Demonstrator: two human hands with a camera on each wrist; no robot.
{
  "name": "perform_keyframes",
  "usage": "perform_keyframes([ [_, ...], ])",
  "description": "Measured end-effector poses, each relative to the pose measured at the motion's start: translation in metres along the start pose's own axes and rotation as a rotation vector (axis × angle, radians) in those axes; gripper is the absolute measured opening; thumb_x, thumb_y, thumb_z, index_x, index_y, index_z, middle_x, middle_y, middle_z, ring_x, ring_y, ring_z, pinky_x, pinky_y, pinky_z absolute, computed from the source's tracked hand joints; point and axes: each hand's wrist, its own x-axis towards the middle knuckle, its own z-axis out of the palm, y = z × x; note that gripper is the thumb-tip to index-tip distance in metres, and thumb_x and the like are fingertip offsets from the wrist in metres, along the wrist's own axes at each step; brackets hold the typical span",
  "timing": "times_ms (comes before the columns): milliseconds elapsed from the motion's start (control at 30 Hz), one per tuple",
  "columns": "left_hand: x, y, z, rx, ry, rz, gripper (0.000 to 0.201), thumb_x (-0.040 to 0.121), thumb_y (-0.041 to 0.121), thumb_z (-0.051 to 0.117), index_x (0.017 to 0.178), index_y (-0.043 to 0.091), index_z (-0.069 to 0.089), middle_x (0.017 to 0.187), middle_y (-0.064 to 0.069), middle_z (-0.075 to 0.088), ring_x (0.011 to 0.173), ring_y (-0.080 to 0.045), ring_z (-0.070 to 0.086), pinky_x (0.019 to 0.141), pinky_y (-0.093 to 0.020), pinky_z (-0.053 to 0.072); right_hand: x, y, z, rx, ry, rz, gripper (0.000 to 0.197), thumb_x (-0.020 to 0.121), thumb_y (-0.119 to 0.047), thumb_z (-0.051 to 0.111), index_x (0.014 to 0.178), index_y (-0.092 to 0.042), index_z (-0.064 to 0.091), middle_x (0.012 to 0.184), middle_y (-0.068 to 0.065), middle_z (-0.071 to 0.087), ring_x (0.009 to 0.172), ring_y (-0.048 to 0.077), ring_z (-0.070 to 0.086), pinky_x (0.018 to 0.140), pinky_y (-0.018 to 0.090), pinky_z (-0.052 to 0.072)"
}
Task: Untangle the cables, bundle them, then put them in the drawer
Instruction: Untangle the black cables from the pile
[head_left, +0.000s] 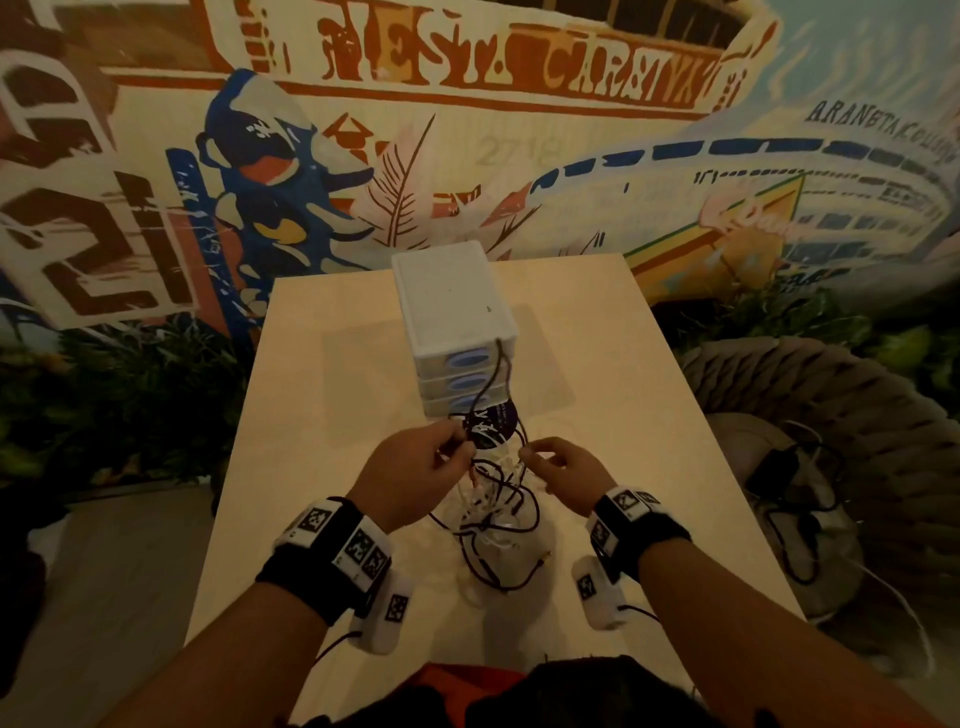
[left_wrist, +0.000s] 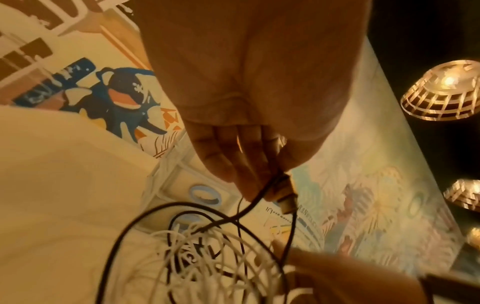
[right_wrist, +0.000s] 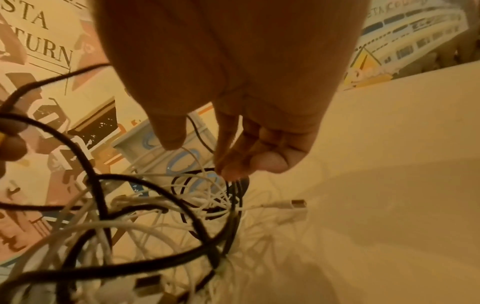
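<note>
A tangle of black and white cables (head_left: 493, 514) is lifted partly off the pale table (head_left: 649, 415), just in front of a white three-drawer unit (head_left: 452, 296) whose drawers are all closed. My left hand (head_left: 454, 439) pinches a black cable just behind its gold USB plug (left_wrist: 284, 202). My right hand (head_left: 527, 456) has its fingers curled and pinches strands at the top of the tangle (right_wrist: 155, 216); which strand it holds is unclear. One black cable (head_left: 500, 364) runs up the drawer fronts. A white USB plug (right_wrist: 298, 203) lies on the table.
A dark round disc with white lettering (head_left: 491, 426) lies at the foot of the drawer unit. To the right of the table sits a thick woven rope seat (head_left: 831, 405) with black leads (head_left: 789, 483) on it. A painted mural wall stands behind. Woven lamps (left_wrist: 441, 90) glow overhead.
</note>
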Motion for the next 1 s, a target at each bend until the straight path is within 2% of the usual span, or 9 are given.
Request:
perform_keyframes([
  [133, -0.005, -0.005, -0.001, 0.036, -0.063, -0.016, 0.015, 0.103, 0.037, 0.052, 0.094, 0.025, 0.053, 0.082, 0.013, 0.068, 0.058, -0.007, 0.055, 0.056, -0.026, 0.038, 0.006, -0.014, 0.006, -0.024, 0.082, -0.104, 0.012, 0.096, -0.036, 0.062, 0.106, -0.031, 0.068, 0.1, -0.002, 0.066, 0.086, 0.02, 0.062, 0.076, 0.028, 0.043],
  [233, -0.009, -0.002, -0.001, 0.083, -0.076, 0.007, 0.017, 0.105, 0.042, 0.048, 0.103, 0.026, 0.054, 0.085, 0.013, 0.07, 0.065, -0.011, 0.059, 0.059, -0.03, 0.042, -0.004, -0.032, 0.002, 0.159, 0.104, -0.272, 0.017, 0.097, -0.02, 0.059, 0.104, -0.029, 0.071, 0.103, -0.004, 0.069, 0.082, 0.01, 0.062, 0.075, 0.025, 0.044],
  [333, -0.012, 0.001, 0.0, 0.05, -0.07, 0.047, 0.01, 0.106, 0.042, 0.046, 0.106, 0.035, 0.052, 0.086, 0.015, 0.071, 0.071, -0.007, 0.062, 0.061, -0.029, 0.043, -0.022, -0.057, -0.001, 0.238, -0.101, -0.452, 0.014, 0.099, -0.033, 0.062, 0.102, -0.03, 0.076, 0.1, -0.01, 0.074, 0.09, 0.004, 0.067, 0.08, 0.024, 0.052],
  [433, -0.015, 0.006, -0.001, -0.065, -0.066, 0.076, 0.006, 0.106, 0.038, 0.048, 0.1, 0.041, 0.046, 0.083, 0.015, 0.069, 0.07, -0.003, 0.06, 0.06, -0.025, 0.042, -0.028, -0.072, -0.001, 0.133, -0.076, -0.568, 0.018, 0.095, -0.043, 0.067, 0.099, -0.03, 0.079, 0.093, -0.01, 0.076, 0.088, 0.007, 0.071, 0.082, 0.033, 0.058],
  [600, -0.017, 0.002, 0.004, -0.152, -0.095, -0.087, 0.021, 0.099, 0.046, 0.058, 0.117, 0.035, 0.059, 0.093, 0.012, 0.071, 0.076, -0.004, 0.064, 0.07, -0.028, 0.052, -0.03, -0.079, -0.008, 0.253, 0.062, -0.532, 0.019, 0.092, -0.035, 0.074, 0.102, -0.021, 0.081, 0.09, -0.005, 0.079, 0.087, 0.007, 0.074, 0.082, 0.034, 0.06],
  [700, -0.019, -0.001, 0.006, -0.095, -0.107, -0.091, 0.026, 0.098, 0.049, 0.058, 0.12, 0.036, 0.063, 0.084, 0.01, 0.072, 0.075, -0.006, 0.066, 0.07, -0.029, 0.051, -0.032, -0.077, -0.007, 0.277, 0.102, -0.548, 0.016, 0.091, -0.033, 0.076, 0.099, -0.019, 0.08, 0.089, -0.006, 0.079, 0.088, 0.007, 0.074, 0.082, 0.032, 0.06],
  [833, -0.018, -0.001, 0.001, 0.063, -0.033, 0.002, 0.031, 0.101, 0.051, 0.052, 0.13, 0.047, 0.062, 0.079, 0.016, 0.074, 0.066, -0.003, 0.06, 0.059, -0.02, 0.041, -0.029, -0.069, -0.003, 0.23, 0.197, -0.48, 0.009, 0.092, -0.036, 0.073, 0.09, -0.029, 0.079, 0.08, -0.012, 0.076, 0.076, 0.003, 0.073, 0.077, 0.032, 0.061],
  [900, -0.02, 0.001, -0.001, 0.152, -0.002, 0.077, 0.029, 0.103, 0.049, 0.05, 0.127, 0.045, 0.067, 0.08, 0.011, 0.074, 0.065, -0.007, 0.056, 0.056, -0.023, 0.034, -0.03, -0.068, -0.001, 0.249, 0.209, -0.436, 0.007, 0.09, -0.034, 0.075, 0.084, -0.032, 0.077, 0.076, -0.01, 0.076, 0.07, 0.006, 0.073, 0.073, 0.032, 0.062],
  [1000, -0.025, -0.001, 0.0, 0.212, 0.041, 0.267, 0.032, 0.101, 0.05, 0.047, 0.117, 0.042, 0.073, 0.071, 0.007, 0.069, 0.062, -0.017, 0.058, 0.051, -0.027, 0.035, -0.031, -0.068, -0.003, 0.262, 0.16, -0.381, 0.008, 0.088, -0.028, 0.079, 0.082, -0.023, 0.076, 0.074, -0.002, 0.076, 0.063, 0.011, 0.073, 0.065, 0.031, 0.062],
])
